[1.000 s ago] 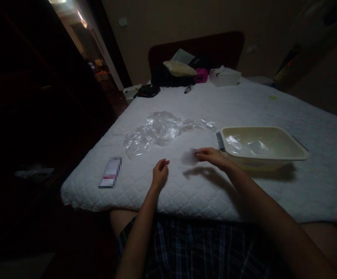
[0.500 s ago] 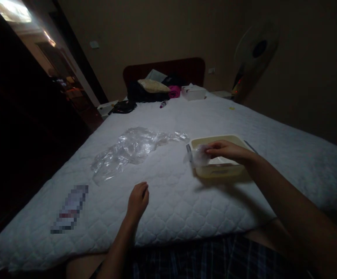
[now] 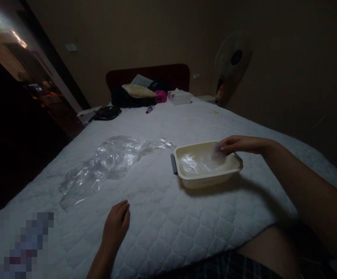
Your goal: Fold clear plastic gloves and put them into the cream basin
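Observation:
A cream plastic basin (image 3: 206,180) with grey end handles sits on the white quilted bed. Inside it lies some shiny clear plastic (image 3: 189,164). My right hand (image 3: 234,144) reaches over the basin's right part, thumb and fingers pinched on a piece of translucent plastic (image 3: 219,155) that is blurred. Lower left of the basin, my left hand (image 3: 117,221) rests on the quilt, fingers loosely curled together with nothing visible in them. Beyond it spreads a large crumpled clear plastic sheet (image 3: 113,157).
A pixelated object (image 3: 25,246) lies at the bed's near left. Toward the headboard (image 3: 147,72) are a pillow (image 3: 138,91), a pink roll (image 3: 160,96), a white box (image 3: 180,97) and a dark bag-like item (image 3: 106,113). A fan (image 3: 229,58) stands beyond the bed at right.
My right hand has moved from the basin's left side to its right with the translucent plastic, uncovering the clear plastic inside. The whole view has shifted; my left hand stays on the quilt.

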`<state>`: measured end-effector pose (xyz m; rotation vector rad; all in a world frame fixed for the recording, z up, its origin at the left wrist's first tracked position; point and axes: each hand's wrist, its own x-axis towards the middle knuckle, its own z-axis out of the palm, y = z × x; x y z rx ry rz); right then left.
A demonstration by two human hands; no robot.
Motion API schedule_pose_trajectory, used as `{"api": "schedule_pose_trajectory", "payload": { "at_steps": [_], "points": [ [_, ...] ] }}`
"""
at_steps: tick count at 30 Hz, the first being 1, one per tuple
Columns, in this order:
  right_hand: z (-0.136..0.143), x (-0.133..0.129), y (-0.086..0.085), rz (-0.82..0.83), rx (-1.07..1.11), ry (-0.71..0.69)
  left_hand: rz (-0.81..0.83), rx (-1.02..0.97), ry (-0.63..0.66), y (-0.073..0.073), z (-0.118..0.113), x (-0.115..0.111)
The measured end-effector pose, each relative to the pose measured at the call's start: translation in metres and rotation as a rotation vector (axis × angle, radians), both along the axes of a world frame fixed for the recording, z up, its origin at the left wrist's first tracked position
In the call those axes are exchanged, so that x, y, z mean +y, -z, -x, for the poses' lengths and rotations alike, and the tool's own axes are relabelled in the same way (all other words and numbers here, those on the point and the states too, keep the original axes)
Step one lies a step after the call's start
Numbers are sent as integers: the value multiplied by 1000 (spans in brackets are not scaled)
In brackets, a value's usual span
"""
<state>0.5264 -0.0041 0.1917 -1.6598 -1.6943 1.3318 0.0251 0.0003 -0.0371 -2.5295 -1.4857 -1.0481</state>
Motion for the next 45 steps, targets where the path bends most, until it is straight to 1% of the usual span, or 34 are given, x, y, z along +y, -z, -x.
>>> {"api": "schedule_pose_trajectory", "payload": {
  "at_steps": [2,5,9,12,14,16,18,21,25,30,31,32,35,36,38,42,45],
  "points": [
    [0,9,9,57,-57,-56,0,3,5,0,0,1],
    [1,27,30,139,-200,-104,-1,7,0,1,1,2],
    [7,52,60,141,-384,-80,6,10,0,3,2,2],
    [14,62,75,125,-585,-90,16,18,-10,4,2,2],
    [18,65,82,62,-729,-92,21,21,-15,5,2,2],
    [20,65,85,-69,-856,-87,28,22,-13,5,2,2],
    [21,64,88,-183,-934,-83,34,26,-9,5,2,2],
    [22,60,92,-244,-991,-65,40,31,-4,5,2,1],
    [26,52,97,-292,-1077,0,32,32,-7,3,2,1],
    [33,45,90,-332,-1082,62,-3,68,17,2,2,1],
    [34,46,88,-320,-1068,56,-7,71,21,2,2,1],
    [34,47,87,-282,-1042,31,-7,73,23,2,2,2],
    [34,51,89,-79,-915,-101,-9,75,22,2,1,2],
    [33,53,92,-39,-872,-126,-11,77,19,2,1,2],
    [33,56,100,-13,-832,-127,-14,82,13,3,1,2],
    [31,62,122,2,-795,-83,-17,81,15,4,2,2],
    [28,65,136,12,-688,-38,-13,76,14,4,1,2]
  ]
}}
